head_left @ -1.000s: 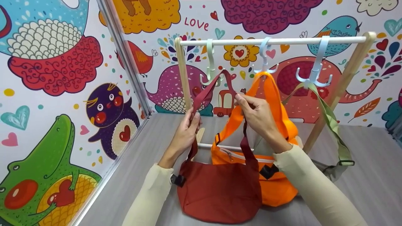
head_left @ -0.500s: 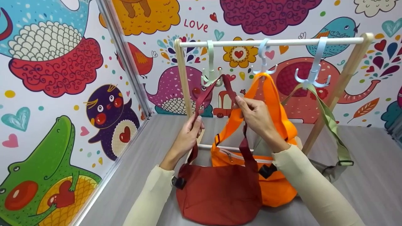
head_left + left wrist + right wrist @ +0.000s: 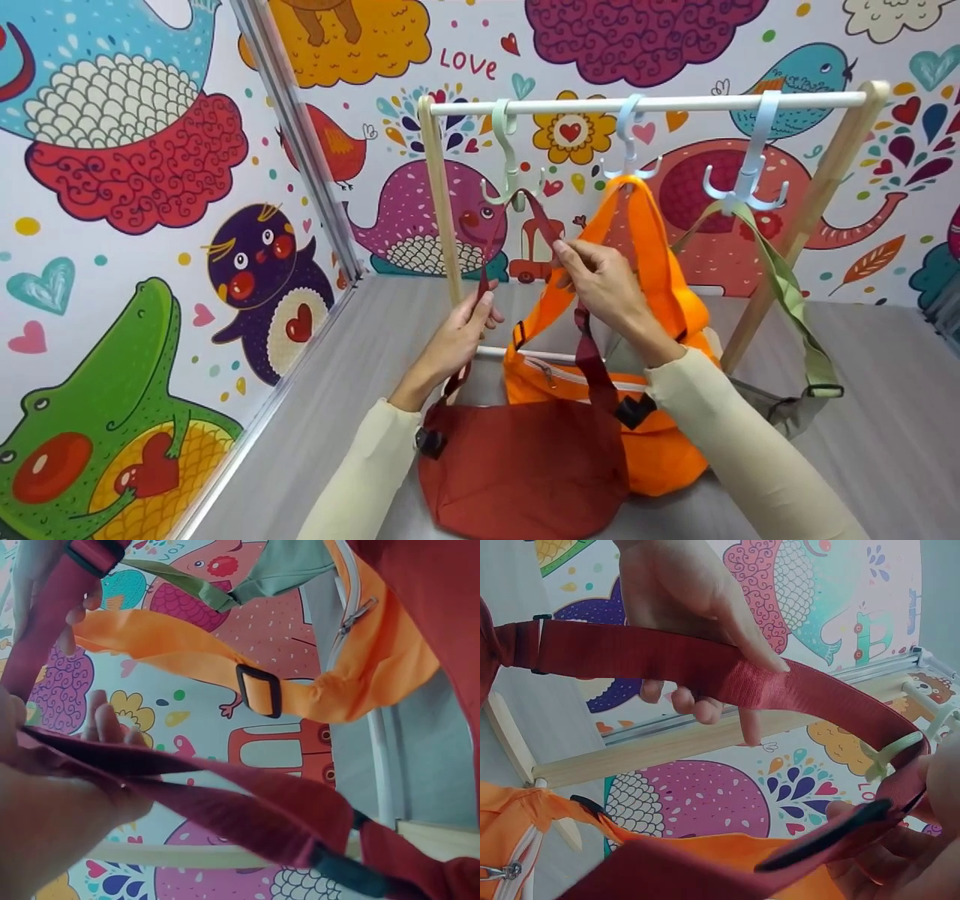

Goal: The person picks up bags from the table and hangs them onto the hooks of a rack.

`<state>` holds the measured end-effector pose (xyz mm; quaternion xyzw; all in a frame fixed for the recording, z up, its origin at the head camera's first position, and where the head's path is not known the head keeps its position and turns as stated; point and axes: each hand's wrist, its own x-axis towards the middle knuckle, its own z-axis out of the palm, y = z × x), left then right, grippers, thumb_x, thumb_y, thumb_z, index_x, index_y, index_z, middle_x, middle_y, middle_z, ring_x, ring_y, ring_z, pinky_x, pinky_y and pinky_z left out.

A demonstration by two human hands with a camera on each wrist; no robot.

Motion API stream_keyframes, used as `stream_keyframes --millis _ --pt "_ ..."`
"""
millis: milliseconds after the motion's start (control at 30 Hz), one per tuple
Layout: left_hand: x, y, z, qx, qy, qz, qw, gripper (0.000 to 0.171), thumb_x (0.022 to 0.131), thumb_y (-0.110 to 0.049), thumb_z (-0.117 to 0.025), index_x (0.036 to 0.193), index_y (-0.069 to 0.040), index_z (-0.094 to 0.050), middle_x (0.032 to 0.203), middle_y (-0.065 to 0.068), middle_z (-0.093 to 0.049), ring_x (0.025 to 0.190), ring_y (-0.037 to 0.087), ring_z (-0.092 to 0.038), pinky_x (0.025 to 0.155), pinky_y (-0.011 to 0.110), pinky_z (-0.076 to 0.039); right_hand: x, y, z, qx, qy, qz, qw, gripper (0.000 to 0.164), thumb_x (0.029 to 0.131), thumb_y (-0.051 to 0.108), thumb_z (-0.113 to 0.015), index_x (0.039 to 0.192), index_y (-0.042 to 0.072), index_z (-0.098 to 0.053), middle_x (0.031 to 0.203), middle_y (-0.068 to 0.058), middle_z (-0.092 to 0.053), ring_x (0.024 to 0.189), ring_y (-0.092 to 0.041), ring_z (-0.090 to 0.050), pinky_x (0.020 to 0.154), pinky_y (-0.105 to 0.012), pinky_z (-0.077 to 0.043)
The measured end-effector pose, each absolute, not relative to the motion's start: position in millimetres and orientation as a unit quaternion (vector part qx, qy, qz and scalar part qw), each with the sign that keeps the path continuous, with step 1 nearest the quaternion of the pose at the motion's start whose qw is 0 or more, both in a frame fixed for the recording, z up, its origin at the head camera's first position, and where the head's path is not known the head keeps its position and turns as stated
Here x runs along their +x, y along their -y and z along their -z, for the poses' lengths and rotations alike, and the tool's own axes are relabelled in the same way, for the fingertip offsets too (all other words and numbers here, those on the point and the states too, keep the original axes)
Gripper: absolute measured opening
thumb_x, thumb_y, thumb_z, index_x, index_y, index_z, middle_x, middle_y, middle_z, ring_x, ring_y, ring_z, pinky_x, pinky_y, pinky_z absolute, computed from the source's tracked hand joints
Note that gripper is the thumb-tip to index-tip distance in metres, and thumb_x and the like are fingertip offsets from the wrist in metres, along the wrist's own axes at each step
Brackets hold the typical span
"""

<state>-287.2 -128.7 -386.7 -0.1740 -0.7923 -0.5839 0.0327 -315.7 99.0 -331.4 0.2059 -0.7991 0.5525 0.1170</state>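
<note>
A dark red shoulder bag (image 3: pixel 525 469) hangs low in front, its strap (image 3: pixel 541 217) rising to a peak at the pale green hook (image 3: pixel 510 161). In the right wrist view a green prong (image 3: pixel 892 754) shows inside the strap's loop. My left hand (image 3: pixel 459 336) pinches the strap's left side between thumb and fingers. Higher up, my right hand (image 3: pixel 606 281) pinches its right side. Behind the red bag, an orange bag (image 3: pixel 660 457) hangs by its strap from the middle blue hook (image 3: pixel 630 146).
A wooden rack with a white rail (image 3: pixel 697 102) carries the hooks. On the right blue hook (image 3: pixel 746 176) hangs a grey-green bag (image 3: pixel 799 416) by a green strap (image 3: pixel 787 292). A patterned wall panel (image 3: pixel 135 225) stands at left, another behind the rack. The tabletop (image 3: pixel 322 352) is grey.
Both hands have come down slightly, the left also moving right. The strap's peak has dropped from in front of the green hook to its prongs, and that hook has turned. The red bag sits lower.
</note>
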Motion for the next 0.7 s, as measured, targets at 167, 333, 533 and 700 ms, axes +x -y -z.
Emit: stream_keyframes --millis 167,333,533,700 --pt "-288.3 129.1 388.8 -0.169 0.795 0.583 0.019 0.049 0.11 -0.032 -0.031 0.151 -0.006 -0.037 0.111 0.021 -0.06 0.108 0.031 -0.053 0.09 0.037 -0.042 -312.8 -99.8 334.3 0.197 0.815 -0.536 0.094 0.047 0.102 0.04 -0.052 0.137 0.01 -0.058 0.111 -0.011 -0.069 0.091 -0.031 -0.067 0.083 -0.038 -0.055" --pt "-289.4 129.4 389.4 -0.167 0.792 0.587 0.018 0.048 0.11 -0.03 -0.029 0.151 -0.006 -0.037 0.115 0.02 -0.061 0.115 0.032 -0.053 0.099 0.044 -0.039 -312.6 -99.1 336.2 0.191 0.819 -0.536 0.075 0.049 0.102 0.038 -0.053 0.141 0.009 -0.054 0.112 -0.011 -0.069 0.097 -0.031 -0.066 0.088 -0.041 -0.055" --pt "-290.3 129.8 391.1 -0.161 0.789 0.592 0.026 0.047 0.109 -0.028 -0.033 0.147 -0.002 -0.041 0.117 0.018 -0.062 0.12 0.033 -0.053 0.111 0.052 -0.032 -311.8 -97.8 336.1 0.194 0.822 -0.532 0.059 0.053 0.101 0.04 -0.055 0.142 0.006 -0.051 0.111 -0.012 -0.068 0.101 -0.03 -0.067 0.092 -0.041 -0.054" --pt "-288.7 130.8 390.5 -0.146 0.792 0.592 0.03 0.044 0.108 -0.03 -0.038 0.143 -0.004 -0.045 0.12 0.017 -0.062 0.123 0.033 -0.053 0.111 0.053 -0.032 -310.3 -97.1 336.8 0.201 0.821 -0.532 0.05 0.054 0.1 0.038 -0.057 0.142 0.005 -0.05 0.115 -0.013 -0.065 0.104 -0.027 -0.067 0.094 -0.041 -0.053"
